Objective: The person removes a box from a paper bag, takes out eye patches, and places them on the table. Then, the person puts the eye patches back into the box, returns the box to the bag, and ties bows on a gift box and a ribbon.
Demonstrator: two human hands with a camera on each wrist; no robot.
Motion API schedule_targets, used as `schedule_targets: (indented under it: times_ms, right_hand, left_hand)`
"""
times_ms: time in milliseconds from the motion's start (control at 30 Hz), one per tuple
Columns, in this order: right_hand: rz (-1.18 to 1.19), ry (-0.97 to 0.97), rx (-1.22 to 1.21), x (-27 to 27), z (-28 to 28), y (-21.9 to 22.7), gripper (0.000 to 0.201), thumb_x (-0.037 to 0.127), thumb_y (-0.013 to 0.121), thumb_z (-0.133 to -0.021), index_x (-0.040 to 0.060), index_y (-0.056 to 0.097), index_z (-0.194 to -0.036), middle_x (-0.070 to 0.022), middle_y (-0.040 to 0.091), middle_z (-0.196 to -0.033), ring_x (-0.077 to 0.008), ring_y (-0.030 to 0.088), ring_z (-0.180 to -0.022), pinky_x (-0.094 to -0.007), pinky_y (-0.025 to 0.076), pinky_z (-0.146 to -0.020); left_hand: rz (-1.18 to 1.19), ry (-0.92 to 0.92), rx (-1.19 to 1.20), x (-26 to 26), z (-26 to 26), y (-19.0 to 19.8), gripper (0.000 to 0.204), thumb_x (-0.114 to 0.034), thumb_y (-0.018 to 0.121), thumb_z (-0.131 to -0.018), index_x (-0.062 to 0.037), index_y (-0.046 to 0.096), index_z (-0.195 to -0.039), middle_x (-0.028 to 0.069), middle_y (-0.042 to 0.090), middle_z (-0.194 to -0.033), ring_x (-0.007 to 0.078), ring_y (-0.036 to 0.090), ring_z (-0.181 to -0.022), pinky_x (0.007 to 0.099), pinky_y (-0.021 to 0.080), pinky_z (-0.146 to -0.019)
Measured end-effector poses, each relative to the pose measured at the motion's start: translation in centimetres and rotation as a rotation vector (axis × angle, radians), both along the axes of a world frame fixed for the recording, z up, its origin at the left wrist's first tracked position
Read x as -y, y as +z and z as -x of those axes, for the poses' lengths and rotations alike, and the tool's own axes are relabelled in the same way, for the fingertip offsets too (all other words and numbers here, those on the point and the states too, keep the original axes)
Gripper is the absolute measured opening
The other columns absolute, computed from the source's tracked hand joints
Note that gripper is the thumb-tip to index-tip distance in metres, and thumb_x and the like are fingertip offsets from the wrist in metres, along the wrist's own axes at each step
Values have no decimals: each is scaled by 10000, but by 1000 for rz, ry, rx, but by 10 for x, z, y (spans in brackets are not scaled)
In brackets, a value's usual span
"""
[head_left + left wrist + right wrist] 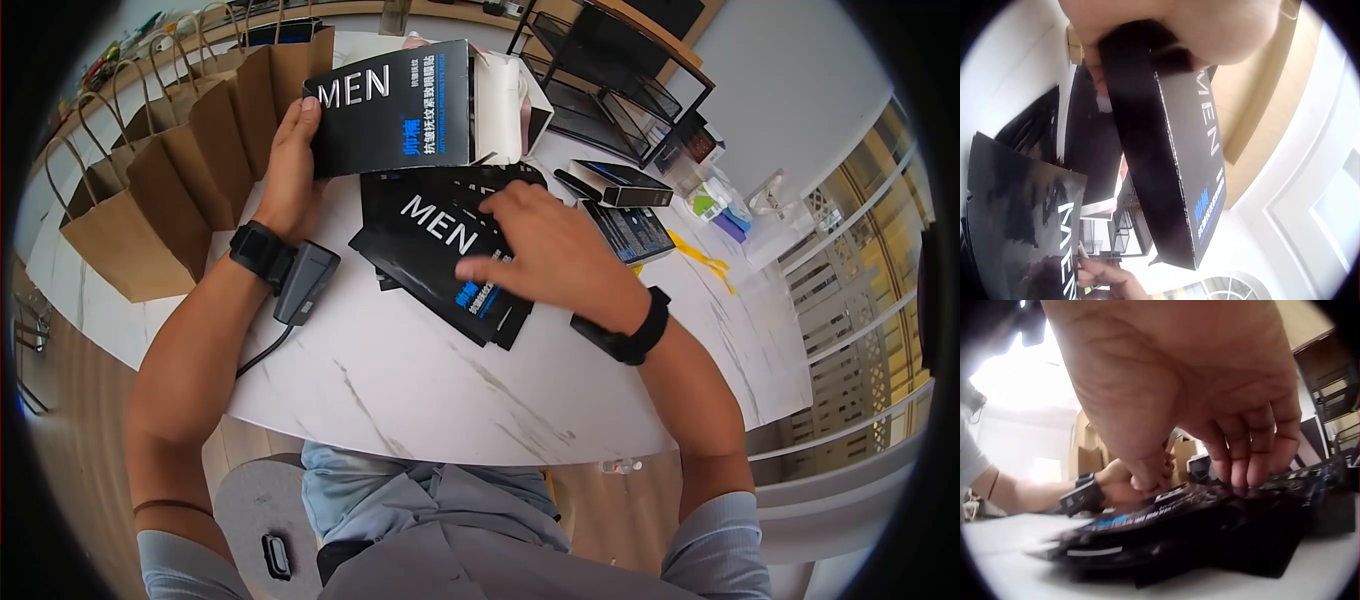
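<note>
My left hand (288, 165) grips the left end of a black carton (395, 125) marked MEN, holding it raised over the far part of the pile. White flaps (497, 115) stand open at the carton's right end. Under it, several flat black mask sachets (425, 265) lie overlapped on the table, the top one also printed MEN. My right hand (560, 245) is over their right side, thumb and fingers spread apart. In the right wrist view, its bent fingertips (1257, 472) are right at the sachets' surface.
Brown paper bags (135, 225) with handles line the left side of the white marbled table (350, 390). At the right are more black boxes (625, 230), a yellow ribbon (703, 260) and small packages (720, 205). A dark metal rack (610, 90) stands behind.
</note>
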State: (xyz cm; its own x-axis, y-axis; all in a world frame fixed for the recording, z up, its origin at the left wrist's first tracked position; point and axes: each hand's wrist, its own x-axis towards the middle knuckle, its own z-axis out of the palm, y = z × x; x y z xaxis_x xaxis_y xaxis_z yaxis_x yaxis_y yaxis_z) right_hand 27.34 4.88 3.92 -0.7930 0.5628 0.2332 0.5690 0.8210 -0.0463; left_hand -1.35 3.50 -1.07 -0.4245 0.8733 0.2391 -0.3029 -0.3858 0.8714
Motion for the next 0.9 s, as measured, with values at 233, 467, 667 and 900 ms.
schedule_targets:
  times_ms: [233,467,667,900]
  right_hand:
    - [311,1,-232,-27,-8,-10,505,293,842,-764,-26,629,-1092,-181,683,-952,-303,672,-866,-384,526,-799]
    - [158,-236,-696,-45,-45,7,249,122,735,-882,-15,643,-1070,-119,707,-884,-160,676,-804,-279,516,-735]
    - [157,-62,-971,-38,-58,53,232,83,682,-943,-25,665,-1148,-55,731,-984,-81,654,-923,-216,500,-829]
    - [90,-63,-803,-32,-52,55,216,86,694,-929,-20,679,-1116,-55,733,-970,-103,664,-908,-238,504,-832]
  left_hand:
    - [12,13,10,-1,4,-1,341,-405,441,-1072,-165,565,-1280,-30,634,-1192,98,592,-1086,352,469,-952]
    - [33,68,16,0,2,-2,334,-427,443,-1068,-182,572,-1256,-40,625,-1174,100,569,-1087,366,435,-964]
    - [41,56,-2,2,-4,1,340,-440,450,-1065,-181,570,-1249,-42,617,-1174,98,557,-1103,375,430,-984]
    - [30,46,-29,3,-2,-2,355,-456,461,-1060,-176,562,-1252,-39,604,-1186,106,554,-1110,376,423,-1011]
